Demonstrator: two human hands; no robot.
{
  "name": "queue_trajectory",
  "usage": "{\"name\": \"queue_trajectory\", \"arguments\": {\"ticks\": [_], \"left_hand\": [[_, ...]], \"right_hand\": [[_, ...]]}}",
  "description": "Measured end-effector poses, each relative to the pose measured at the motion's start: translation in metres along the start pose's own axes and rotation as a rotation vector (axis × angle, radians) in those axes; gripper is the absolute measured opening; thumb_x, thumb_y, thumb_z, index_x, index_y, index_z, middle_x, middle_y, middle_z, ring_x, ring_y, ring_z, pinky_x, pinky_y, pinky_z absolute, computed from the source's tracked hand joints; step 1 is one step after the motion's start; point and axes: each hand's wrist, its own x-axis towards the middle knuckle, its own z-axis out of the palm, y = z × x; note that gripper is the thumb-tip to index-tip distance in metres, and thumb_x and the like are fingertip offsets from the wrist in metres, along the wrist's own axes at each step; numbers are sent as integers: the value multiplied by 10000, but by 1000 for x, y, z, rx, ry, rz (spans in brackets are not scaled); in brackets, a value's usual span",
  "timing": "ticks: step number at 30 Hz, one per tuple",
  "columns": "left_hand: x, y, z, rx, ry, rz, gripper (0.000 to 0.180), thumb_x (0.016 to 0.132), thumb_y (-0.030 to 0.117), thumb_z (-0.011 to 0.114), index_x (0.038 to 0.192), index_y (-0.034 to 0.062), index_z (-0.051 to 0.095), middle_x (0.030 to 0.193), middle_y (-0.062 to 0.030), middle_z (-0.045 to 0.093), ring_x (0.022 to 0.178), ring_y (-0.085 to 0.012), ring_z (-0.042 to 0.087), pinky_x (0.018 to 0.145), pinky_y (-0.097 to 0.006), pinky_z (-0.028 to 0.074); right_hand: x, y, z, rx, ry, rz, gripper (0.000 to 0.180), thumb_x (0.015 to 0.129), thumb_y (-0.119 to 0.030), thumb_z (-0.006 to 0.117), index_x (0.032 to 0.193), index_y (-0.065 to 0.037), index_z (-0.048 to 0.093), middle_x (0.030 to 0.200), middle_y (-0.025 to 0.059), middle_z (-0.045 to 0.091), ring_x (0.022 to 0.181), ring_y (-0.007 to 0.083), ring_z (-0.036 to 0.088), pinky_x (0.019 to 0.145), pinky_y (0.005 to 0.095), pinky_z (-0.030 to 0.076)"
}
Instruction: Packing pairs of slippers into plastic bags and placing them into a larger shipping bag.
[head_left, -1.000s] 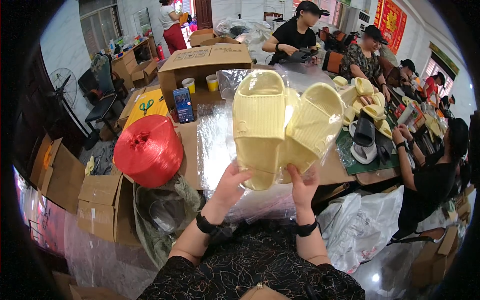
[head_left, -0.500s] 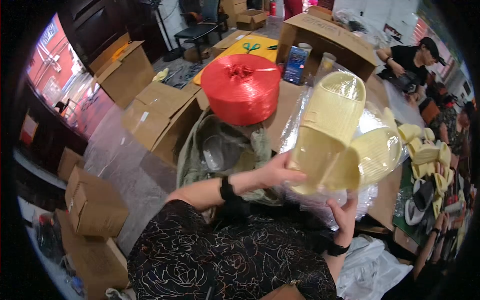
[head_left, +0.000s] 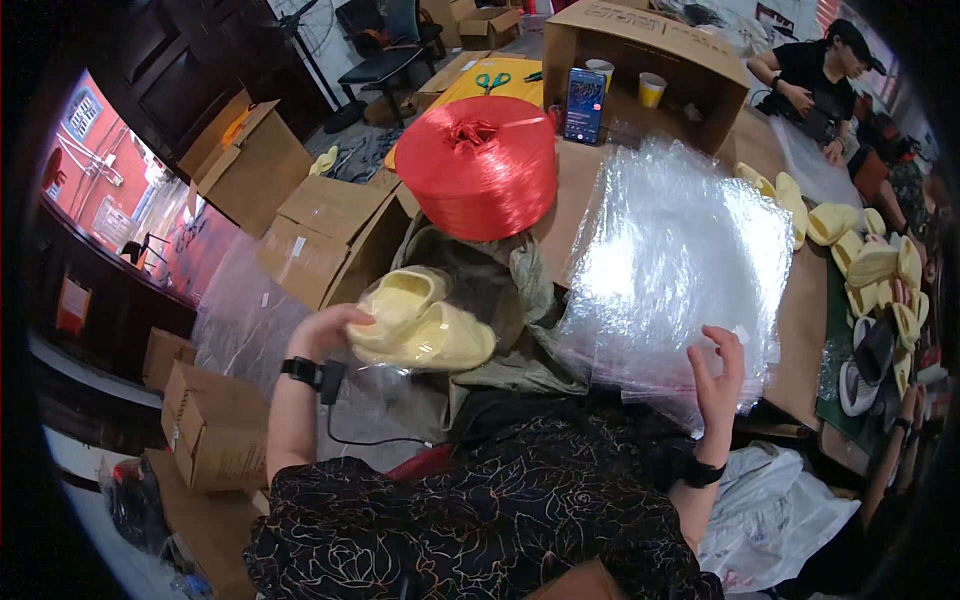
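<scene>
A pair of pale yellow slippers [head_left: 430, 325] in a clear plastic bag hangs over the open mouth of a grey-green sack [head_left: 530, 285]. My left hand [head_left: 338, 328] grips the bagged pair at its left end. To the right, a thick stack of clear plastic bags [head_left: 680, 260] lies on the table. My right hand [head_left: 717, 375] is over the stack's near right part, fingers apart and holding nothing. Whether its fingertips touch the top bag I cannot tell.
A big red roll of plastic twine [head_left: 478, 170] stands beyond the sack. Behind the stack are a phone [head_left: 584, 106] and an open carton [head_left: 645, 55] with paper cups. Loose yellow slippers [head_left: 870, 265] are heaped at right. A person [head_left: 815, 85] works at far right. Cartons [head_left: 325, 225] stand left.
The yellow slippers have moved left from above the bag stack to over the sack, held by my left hand. My right hand has let go of them and stays by the stack.
</scene>
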Motion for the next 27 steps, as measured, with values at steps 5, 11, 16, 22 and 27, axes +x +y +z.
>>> {"name": "queue_trajectory", "arguments": {"ticks": [5, 11, 16, 22, 27], "left_hand": [[99, -11, 91, -130, -164, -65, 355, 946, 204, 603, 1252, 24, 607, 1148, -105, 692, 1013, -224, 681, 761, -371, 591], [156, -29, 162, 153, 44, 138, 318, 927, 195, 626, 1167, -14, 633, 1011, -119, 694, 839, -231, 677, 748, -391, 566], [203, -165, 90, 471, 41, 589, 355, 896, 167, 674, 1225, 45, 624, 1128, -101, 702, 979, -242, 671, 860, -408, 540], [230, -213, 91, 335, -21, 261, 388, 904, 150, 647, 1269, 25, 598, 1155, -127, 701, 1026, -273, 655, 881, -417, 517], [253, -204, 28, 692, -4, -118, 387, 914, 136, 618, 1280, 13, 586, 1155, -139, 701, 1040, -280, 650, 893, -414, 507]], "right_hand": [[-1, -3, 1, -30, -11, -43, 279, 834, -79, 745, 1098, -40, 662, 1128, 108, 648, 1122, 286, 573, 981, 391, 444], [-4, 6, 1, 7, 19, 12, 264, 841, -84, 741, 1089, -39, 663, 1128, 110, 648, 1095, 287, 585, 969, 378, 452], [-2, 6, 9, -12, 7, -13, 269, 825, -84, 746, 1078, -40, 668, 1126, 109, 650, 1096, 290, 580, 967, 378, 451], [-9, 9, 0, -67, 4, -12, 272, 816, -89, 750, 1073, -41, 675, 1131, 116, 646, 1104, 297, 575, 972, 383, 449], [-8, 5, -3, -32, -39, -23, 306, 829, -119, 747, 1114, -32, 677, 1148, 143, 634, 1136, 314, 570, 987, 397, 454]]}}
